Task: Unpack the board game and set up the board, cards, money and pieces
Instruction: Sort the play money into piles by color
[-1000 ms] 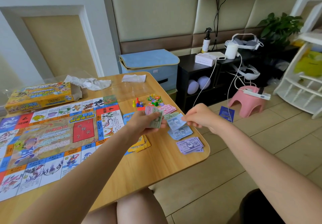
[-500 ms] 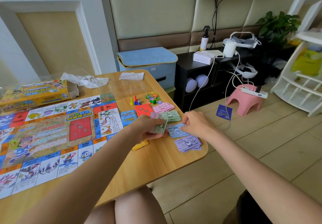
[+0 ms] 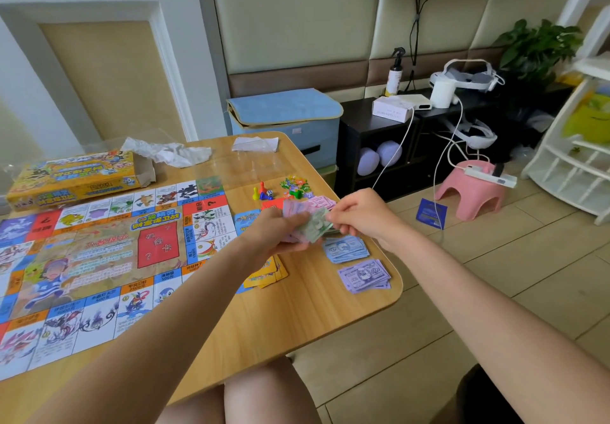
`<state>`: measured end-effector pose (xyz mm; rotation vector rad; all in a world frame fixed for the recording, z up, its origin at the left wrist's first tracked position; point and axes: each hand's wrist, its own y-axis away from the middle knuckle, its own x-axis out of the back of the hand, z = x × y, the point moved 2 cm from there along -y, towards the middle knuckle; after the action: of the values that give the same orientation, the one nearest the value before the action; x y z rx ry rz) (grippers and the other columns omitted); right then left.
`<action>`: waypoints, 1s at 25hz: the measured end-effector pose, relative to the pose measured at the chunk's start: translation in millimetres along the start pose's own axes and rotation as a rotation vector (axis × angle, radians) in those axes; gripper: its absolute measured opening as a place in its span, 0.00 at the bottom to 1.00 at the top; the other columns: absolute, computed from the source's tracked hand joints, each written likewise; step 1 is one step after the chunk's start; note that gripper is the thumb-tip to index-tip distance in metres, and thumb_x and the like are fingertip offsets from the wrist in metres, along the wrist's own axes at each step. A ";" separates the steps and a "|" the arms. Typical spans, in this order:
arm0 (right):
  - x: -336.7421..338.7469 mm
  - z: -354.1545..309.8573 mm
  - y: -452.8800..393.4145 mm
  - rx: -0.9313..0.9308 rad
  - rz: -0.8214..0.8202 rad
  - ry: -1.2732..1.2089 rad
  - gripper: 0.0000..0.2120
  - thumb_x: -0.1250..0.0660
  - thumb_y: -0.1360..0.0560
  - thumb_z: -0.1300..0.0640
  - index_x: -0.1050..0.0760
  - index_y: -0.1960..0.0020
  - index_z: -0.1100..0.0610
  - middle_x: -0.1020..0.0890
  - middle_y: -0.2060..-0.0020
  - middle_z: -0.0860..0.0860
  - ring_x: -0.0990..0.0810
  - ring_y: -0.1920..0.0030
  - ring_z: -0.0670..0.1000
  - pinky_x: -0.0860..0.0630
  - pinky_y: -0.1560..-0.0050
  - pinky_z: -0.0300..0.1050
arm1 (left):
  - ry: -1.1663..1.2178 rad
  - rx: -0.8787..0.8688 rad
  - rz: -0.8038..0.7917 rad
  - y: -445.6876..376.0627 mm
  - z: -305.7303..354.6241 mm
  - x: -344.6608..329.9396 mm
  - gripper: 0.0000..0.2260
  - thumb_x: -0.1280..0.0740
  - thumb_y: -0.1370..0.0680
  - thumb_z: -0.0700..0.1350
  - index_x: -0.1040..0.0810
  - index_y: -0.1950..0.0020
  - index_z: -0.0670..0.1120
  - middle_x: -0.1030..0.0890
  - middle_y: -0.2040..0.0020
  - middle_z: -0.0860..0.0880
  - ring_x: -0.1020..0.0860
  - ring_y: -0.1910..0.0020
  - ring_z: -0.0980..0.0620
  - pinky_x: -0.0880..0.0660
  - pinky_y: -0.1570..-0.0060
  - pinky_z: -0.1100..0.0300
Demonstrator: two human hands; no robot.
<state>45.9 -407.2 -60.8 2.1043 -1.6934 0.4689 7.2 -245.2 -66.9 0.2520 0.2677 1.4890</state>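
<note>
My left hand (image 3: 275,230) grips the mixed notes (image 3: 305,222), right hand (image 3: 358,214) pinching the top green note's (image 3: 318,225) near end; blue pile (image 3: 346,248) lies just below.

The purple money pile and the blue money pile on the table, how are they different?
The purple money pile is purple; the blue money pile is light blue. The purple pile lies nearer the table's front corner; the blue pile lies farther back, just below the right hand. Both are loose, slightly fanned stacks of paper notes lying flat, touched by neither hand.

smooth wood-grain table (image 3: 297,308), paper banknotes (image 3: 363,275)
</note>
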 end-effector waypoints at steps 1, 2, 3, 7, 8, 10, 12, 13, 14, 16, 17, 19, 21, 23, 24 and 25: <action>2.2 2.8 -5.5 -0.031 0.066 -0.064 0.06 0.30 0.28 0.63 0.22 0.63 0.59 0.21 0.71 0.52 0.27 0.73 0.46 0.31 0.72 0.35 | 0.044 -0.023 0.031 -1.5 1.5 4.3 0.08 0.35 0.22 0.42 0.24 0.48 0.39 0.18 0.59 0.44 0.18 0.66 0.55 0.23 0.70 0.66; 3.4 5.8 -11.4 -0.066 0.130 -0.127 0.06 0.31 0.28 0.65 0.22 0.63 0.60 0.21 0.71 0.53 0.27 0.72 0.46 0.31 0.72 0.35 | 0.068 -0.038 0.059 -2.7 2.6 9.1 0.06 0.36 0.22 0.42 0.24 0.49 0.40 0.17 0.61 0.45 0.18 0.67 0.56 0.23 0.71 0.66; 3.5 8.1 -16.0 -0.101 0.184 -0.138 0.06 0.31 0.28 0.65 0.22 0.63 0.61 0.21 0.70 0.54 0.26 0.71 0.47 0.30 0.72 0.36 | 0.076 -0.040 0.081 -3.2 3.2 13.9 0.04 0.36 0.21 0.42 0.24 0.50 0.42 0.17 0.63 0.47 0.18 0.69 0.57 0.24 0.72 0.67; -6.2 19.8 -28.8 -0.163 0.233 0.299 0.07 0.30 0.30 0.62 0.22 0.66 0.60 0.20 0.66 0.53 0.21 0.61 0.53 0.24 0.58 0.45 | 0.064 0.007 0.059 -5.1 0.7 23.4 0.07 0.37 0.21 0.42 0.25 0.46 0.41 0.17 0.57 0.44 0.17 0.67 0.56 0.25 0.72 0.67; -8.7 21.9 -29.8 -0.159 0.217 0.388 0.07 0.30 0.30 0.60 0.22 0.66 0.59 0.19 0.63 0.53 0.20 0.58 0.54 0.24 0.56 0.45 | 0.062 0.014 0.050 -5.5 -0.4 23.0 0.08 0.37 0.21 0.42 0.25 0.45 0.40 0.17 0.56 0.44 0.17 0.66 0.56 0.25 0.72 0.67; -11.3 20.8 -27.4 -0.146 0.217 0.476 0.04 0.29 0.29 0.58 0.22 0.60 0.59 0.18 0.56 0.54 0.20 0.53 0.55 0.22 0.53 0.47 | 0.059 0.027 0.040 -6.9 -3.2 21.1 0.09 0.36 0.21 0.42 0.25 0.43 0.39 0.17 0.56 0.43 0.17 0.66 0.56 0.25 0.72 0.67; -7.9 14.1 -23.7 -0.083 0.278 0.492 0.08 0.30 0.27 0.56 0.22 0.55 0.62 0.18 0.54 0.55 0.20 0.51 0.56 0.23 0.52 0.49 | 0.052 0.037 0.036 -8.5 -5.4 18.3 0.10 0.34 0.23 0.41 0.25 0.43 0.39 0.17 0.57 0.42 0.17 0.67 0.55 0.24 0.72 0.66; -5.8 8.9 -22.2 -0.025 0.308 0.427 0.10 0.31 0.27 0.55 0.22 0.54 0.63 0.18 0.55 0.56 0.20 0.53 0.56 0.23 0.52 0.49 | 0.039 0.038 0.034 -9.1 -5.7 16.7 0.10 0.33 0.23 0.41 0.25 0.44 0.39 0.17 0.57 0.42 0.17 0.67 0.55 0.24 0.72 0.66; -4.4 3.8 -21.2 0.028 0.307 0.310 0.12 0.32 0.26 0.53 0.21 0.55 0.64 0.18 0.58 0.55 0.21 0.56 0.54 0.24 0.54 0.48 | 0.022 0.033 0.031 -9.3 -5.5 15.5 0.10 0.32 0.24 0.41 0.24 0.45 0.39 0.17 0.58 0.43 0.18 0.67 0.56 0.24 0.71 0.66; -5.3 -7.9 -14.9 0.069 0.145 0.064 0.13 0.32 0.26 0.52 0.20 0.57 0.63 0.20 0.65 0.53 0.24 0.65 0.50 0.27 0.60 0.46 | 0.003 0.022 0.026 -9.2 -5.0 11.6 0.09 0.32 0.25 0.41 0.23 0.47 0.40 0.18 0.59 0.45 0.18 0.69 0.57 0.23 0.71 0.67; -7.9 -10.4 -11.7 0.057 0.028 0.003 0.10 0.30 0.27 0.53 0.20 0.58 0.60 0.20 0.66 0.52 0.25 0.67 0.49 0.28 0.63 0.43 | 0.007 0.015 0.016 -8.2 -4.2 8.8 0.08 0.32 0.25 0.40 0.23 0.48 0.40 0.18 0.60 0.45 0.18 0.69 0.57 0.23 0.71 0.67; -11.5 -9.7 -9.3 0.030 -0.084 -0.030 0.04 0.28 0.29 0.58 0.22 0.60 0.56 0.20 0.68 0.52 0.25 0.67 0.50 0.28 0.66 0.39 | 0.040 -0.002 -0.023 -5.5 -1.7 3.3 0.05 0.33 0.24 0.39 0.23 0.49 0.40 0.18 0.60 0.46 0.18 0.67 0.56 0.22 0.70 0.66; -8.0 -6.6 -14.1 0.016 -0.004 -0.078 0.04 0.28 0.30 0.63 0.22 0.59 0.58 0.21 0.70 0.53 0.25 0.69 0.50 0.29 0.68 0.37 | 0.110 -0.020 -0.018 -5.3 1.0 2.9 0.06 0.35 0.22 0.38 0.24 0.47 0.39 0.18 0.59 0.45 0.17 0.65 0.53 0.22 0.69 0.65; -2.8 -6.6 -23.2 -0.018 0.151 -0.180 0.04 0.30 0.29 0.66 0.21 0.55 0.63 0.22 0.72 0.53 0.28 0.73 0.48 0.30 0.71 0.35 | 0.154 -0.038 0.040 -7.4 3.5 12.2 0.06 0.37 0.21 0.38 0.26 0.46 0.38 0.18 0.57 0.43 0.17 0.65 0.53 0.22 0.69 0.65; -0.6 -5.9 -29.0 -0.044 0.222 -0.211 0.05 0.31 0.29 0.66 0.21 0.53 0.64 0.23 0.71 0.53 0.28 0.74 0.46 0.31 0.72 0.34 | 0.157 -0.041 0.055 -8.4 4.0 17.3 0.06 0.38 0.21 0.38 0.26 0.46 0.38 0.17 0.58 0.44 0.17 0.65 0.53 0.22 0.70 0.65; 0.2 -6.1 -34.9 -0.068 0.274 -0.219 0.06 0.31 0.28 0.65 0.21 0.52 0.64 0.22 0.70 0.53 0.28 0.74 0.45 0.32 0.72 0.33 | 0.149 -0.036 0.057 -9.1 4.1 22.1 0.06 0.39 0.21 0.38 0.25 0.47 0.38 0.17 0.59 0.44 0.17 0.65 0.54 0.22 0.70 0.65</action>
<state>80.0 -397.8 -58.8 1.9429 -2.1054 0.2600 18.5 -223.8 -66.4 0.1204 0.3554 1.5706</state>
